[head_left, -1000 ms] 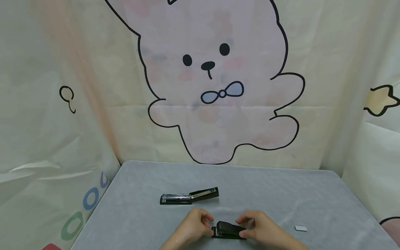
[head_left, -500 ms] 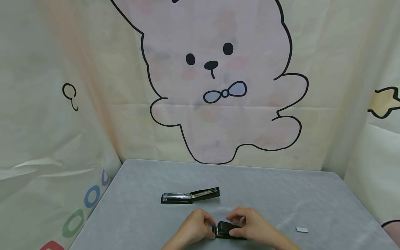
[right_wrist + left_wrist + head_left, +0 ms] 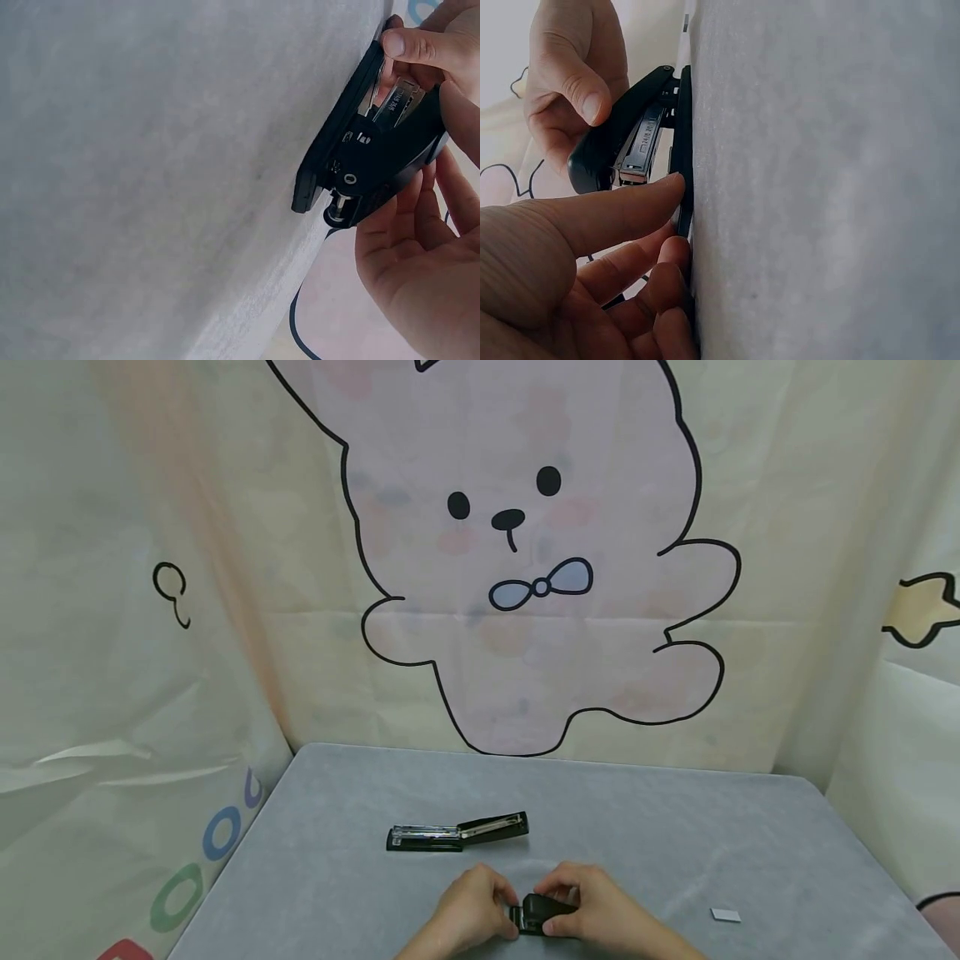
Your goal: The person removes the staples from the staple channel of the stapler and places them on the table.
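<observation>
A black stapler [image 3: 542, 912] sits on the table near its front edge, between both hands. My left hand [image 3: 472, 908] pinches the front end of its base, thumb on top, as the left wrist view shows. The right hand [image 3: 603, 910] grips the upper arm from both sides, thumb on the near face. Seen from the right wrist, the stapler's upper arm [image 3: 390, 169] is tilted up from the base, and the metal staple magazine [image 3: 397, 103] shows between them. Fingers hide part of the stapler in the head view.
Farther back lies a second black stapler [image 3: 427, 837], spread open with its metal magazine showing. To the right is a small whitish flat piece [image 3: 725, 915]. The grey cloth-covered table [image 3: 637, 810] ends at a printed curtain [image 3: 300, 693] behind, with more curtain at both sides.
My right hand has slid left along the stapler, from its rear end to the upper arm nearer the front. The left hand keeps its hold on the base.
</observation>
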Demonstrator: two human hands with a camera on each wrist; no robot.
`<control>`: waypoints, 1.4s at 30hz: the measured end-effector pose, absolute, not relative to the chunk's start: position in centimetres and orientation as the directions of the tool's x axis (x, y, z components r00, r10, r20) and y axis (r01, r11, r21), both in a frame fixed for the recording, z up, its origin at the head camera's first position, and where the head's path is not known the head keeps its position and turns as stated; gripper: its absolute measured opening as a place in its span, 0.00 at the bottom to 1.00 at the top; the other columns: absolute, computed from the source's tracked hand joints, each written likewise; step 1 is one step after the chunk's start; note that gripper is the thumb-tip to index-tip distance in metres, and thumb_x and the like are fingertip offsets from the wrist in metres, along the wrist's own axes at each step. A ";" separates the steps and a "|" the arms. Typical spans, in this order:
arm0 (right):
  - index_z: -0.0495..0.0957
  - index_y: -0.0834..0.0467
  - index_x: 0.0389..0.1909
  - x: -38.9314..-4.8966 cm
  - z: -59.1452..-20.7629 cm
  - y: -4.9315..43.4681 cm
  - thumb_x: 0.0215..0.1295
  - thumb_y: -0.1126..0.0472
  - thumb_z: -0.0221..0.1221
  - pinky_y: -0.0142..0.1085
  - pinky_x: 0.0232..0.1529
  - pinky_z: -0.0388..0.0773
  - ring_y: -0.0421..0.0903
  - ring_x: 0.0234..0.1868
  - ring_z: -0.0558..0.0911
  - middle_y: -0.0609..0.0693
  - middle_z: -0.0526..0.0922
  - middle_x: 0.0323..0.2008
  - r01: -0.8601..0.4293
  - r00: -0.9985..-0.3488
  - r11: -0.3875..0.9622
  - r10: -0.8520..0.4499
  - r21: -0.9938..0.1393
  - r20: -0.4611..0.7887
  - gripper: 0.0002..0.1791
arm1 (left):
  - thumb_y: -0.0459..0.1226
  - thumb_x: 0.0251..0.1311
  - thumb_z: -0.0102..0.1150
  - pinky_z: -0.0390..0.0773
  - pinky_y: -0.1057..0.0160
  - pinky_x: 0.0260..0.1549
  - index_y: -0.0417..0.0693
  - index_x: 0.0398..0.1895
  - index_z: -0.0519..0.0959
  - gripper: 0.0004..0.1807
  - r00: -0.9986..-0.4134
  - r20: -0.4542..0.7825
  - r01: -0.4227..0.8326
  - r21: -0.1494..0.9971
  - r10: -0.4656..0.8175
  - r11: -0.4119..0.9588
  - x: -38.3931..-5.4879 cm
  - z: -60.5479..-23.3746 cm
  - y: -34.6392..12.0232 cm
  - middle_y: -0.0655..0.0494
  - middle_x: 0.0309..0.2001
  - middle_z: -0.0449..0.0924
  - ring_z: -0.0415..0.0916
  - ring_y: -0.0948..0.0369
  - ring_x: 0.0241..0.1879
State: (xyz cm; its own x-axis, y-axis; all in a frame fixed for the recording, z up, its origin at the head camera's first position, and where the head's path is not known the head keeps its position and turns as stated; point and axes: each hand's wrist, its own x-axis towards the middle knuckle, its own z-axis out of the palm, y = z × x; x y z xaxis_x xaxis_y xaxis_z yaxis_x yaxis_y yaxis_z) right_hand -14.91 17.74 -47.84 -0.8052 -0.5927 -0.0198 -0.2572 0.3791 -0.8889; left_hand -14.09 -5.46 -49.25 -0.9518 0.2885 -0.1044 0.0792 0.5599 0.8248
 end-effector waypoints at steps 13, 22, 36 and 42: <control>0.86 0.56 0.50 -14.8 -46.9 18.7 0.59 0.62 0.75 0.35 0.37 0.78 0.37 0.39 0.78 0.41 0.85 0.42 -0.304 -0.810 0.368 -0.586 -0.879 0.035 0.17 | 0.26 0.33 0.83 0.66 0.62 0.21 0.50 0.24 0.87 0.15 -0.948 -0.143 0.052 0.812 0.284 0.582 -14.3 -49.2 -5.3 0.62 0.17 0.73 0.68 0.64 0.19; 0.85 0.58 0.52 -14.5 -46.2 20.2 0.62 0.62 0.74 0.36 0.38 0.75 0.41 0.39 0.78 0.43 0.85 0.44 -0.269 -0.825 0.380 -0.565 -0.885 0.008 0.18 | 0.26 0.34 0.83 0.67 0.62 0.22 0.49 0.24 0.87 0.15 -0.944 -0.151 0.049 0.816 0.295 0.576 -14.3 -49.2 -5.4 0.62 0.16 0.74 0.69 0.64 0.19; 0.82 0.67 0.55 -13.8 -45.8 23.8 0.62 0.62 0.73 0.36 0.39 0.79 0.43 0.39 0.80 0.44 0.85 0.43 -0.241 -0.848 0.371 -0.529 -0.897 0.009 0.22 | 0.23 0.37 0.81 0.66 0.62 0.24 0.46 0.25 0.86 0.14 -0.932 -0.209 -0.005 0.825 0.296 0.565 -14.3 -48.9 -5.3 0.59 0.17 0.75 0.70 0.61 0.20; 0.81 0.70 0.56 -13.6 -45.9 25.2 0.64 0.62 0.72 0.36 0.37 0.80 0.41 0.40 0.82 0.45 0.86 0.44 -0.223 -0.850 0.342 -0.527 -0.913 0.010 0.23 | 0.24 0.38 0.81 0.66 0.62 0.24 0.47 0.25 0.86 0.14 -0.930 -0.217 -0.009 0.820 0.296 0.572 -14.4 -49.0 -5.3 0.58 0.17 0.75 0.70 0.61 0.20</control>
State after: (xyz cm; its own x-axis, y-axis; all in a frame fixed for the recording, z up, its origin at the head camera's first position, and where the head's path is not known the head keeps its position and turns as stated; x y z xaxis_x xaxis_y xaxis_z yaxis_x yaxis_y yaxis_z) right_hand -13.63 25.22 -45.88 -0.8496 -0.5274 0.0103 -0.2233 0.3420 -0.9128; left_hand -14.36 -5.29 -48.97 -0.9302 0.2962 -0.2168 -0.0090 0.5720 0.8202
